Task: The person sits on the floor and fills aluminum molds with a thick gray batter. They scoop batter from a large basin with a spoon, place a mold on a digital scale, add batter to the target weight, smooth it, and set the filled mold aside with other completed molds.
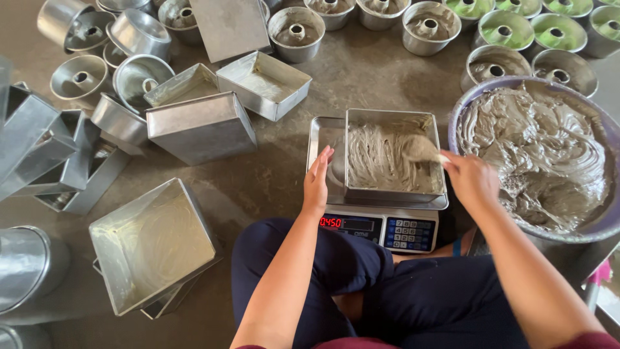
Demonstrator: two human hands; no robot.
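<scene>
A square metal baking tin [392,192] partly filled with grey batter rests on a digital kitchen scale [381,229] in front of my knees. My right hand [473,182] grips a batter-coated spatula [421,149] whose blade lies in the tin's far right corner. Fingers straight and together, my left hand [318,182] rests against the tin's left wall, holding nothing. A large purple basin [456,110] full of the same grey batter stands just right of the scale.
Empty square tins [152,245] [201,126] [263,83] lie on the concrete floor to the left. Several round tube pans [296,32] line the back; those at the far right [505,29] hold green batter. Stacked tins [39,142] crowd the left edge.
</scene>
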